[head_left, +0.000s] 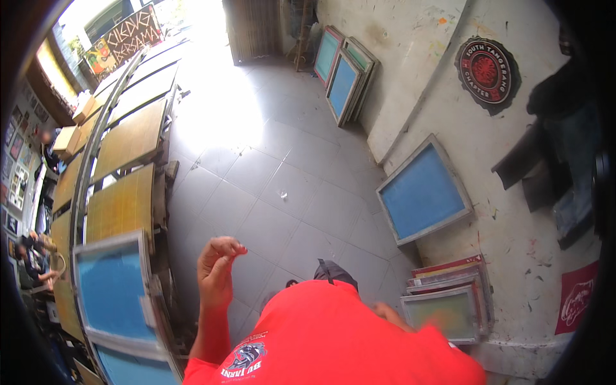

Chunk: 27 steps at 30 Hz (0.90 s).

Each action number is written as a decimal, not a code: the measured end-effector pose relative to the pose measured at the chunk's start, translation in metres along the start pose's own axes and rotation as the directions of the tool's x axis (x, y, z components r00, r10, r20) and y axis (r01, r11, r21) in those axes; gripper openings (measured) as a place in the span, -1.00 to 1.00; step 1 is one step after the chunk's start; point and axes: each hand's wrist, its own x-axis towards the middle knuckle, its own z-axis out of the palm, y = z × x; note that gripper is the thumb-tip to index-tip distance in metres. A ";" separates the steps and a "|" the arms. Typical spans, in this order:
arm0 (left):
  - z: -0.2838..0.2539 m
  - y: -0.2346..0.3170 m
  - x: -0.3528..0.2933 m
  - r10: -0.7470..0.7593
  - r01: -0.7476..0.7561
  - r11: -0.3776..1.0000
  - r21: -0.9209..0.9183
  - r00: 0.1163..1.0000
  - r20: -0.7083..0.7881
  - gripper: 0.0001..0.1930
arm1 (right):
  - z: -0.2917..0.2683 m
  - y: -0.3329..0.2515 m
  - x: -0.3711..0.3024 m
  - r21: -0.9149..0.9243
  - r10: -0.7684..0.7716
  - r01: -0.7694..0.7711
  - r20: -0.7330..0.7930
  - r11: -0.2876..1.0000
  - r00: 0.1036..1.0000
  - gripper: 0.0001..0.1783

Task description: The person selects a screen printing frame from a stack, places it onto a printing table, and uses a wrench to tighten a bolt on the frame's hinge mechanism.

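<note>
My left hand (220, 260) is raised above the grey tiled floor, with its fingers curled and the thumb pressed against them. A small reddish spot shows at the fingertips; whether it is a held thing or skin I cannot make out. Nearest to this hand, on its left, a screen-printing frame (110, 289) with blue mesh leans by the long table. A second blue-meshed frame (138, 367) is partly visible just below it. Of my right arm only a blurred stretch (390, 316) shows beside my red shirt; the hand itself is hidden behind the shirt.
A long row of yellowish print boards (128, 138) runs along the left, with people beyond it. Against the right wall lean a blue screen frame (425, 192) and several stacked frames (443, 314). More frames (344, 86) stand farther back. Dark clothing (558, 128) hangs at right.
</note>
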 end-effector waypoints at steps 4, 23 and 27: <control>0.005 -0.013 0.148 0.033 -0.149 0.904 0.402 0.959 0.281 -0.85 | -0.018 0.004 -0.014 0.355 0.298 -0.317 0.109 0.879 0.948 -0.39; -0.335 -0.414 0.382 -0.784 0.767 -0.304 0.565 0.136 -0.606 -0.58 | -0.950 -0.421 0.178 0.202 -0.168 0.494 -0.778 0.846 0.606 -0.21; -0.345 -0.449 0.530 -0.795 0.782 -0.139 0.608 0.278 -0.540 -0.63 | -1.061 -0.467 0.259 0.193 -0.100 0.440 -0.822 0.877 0.560 -0.08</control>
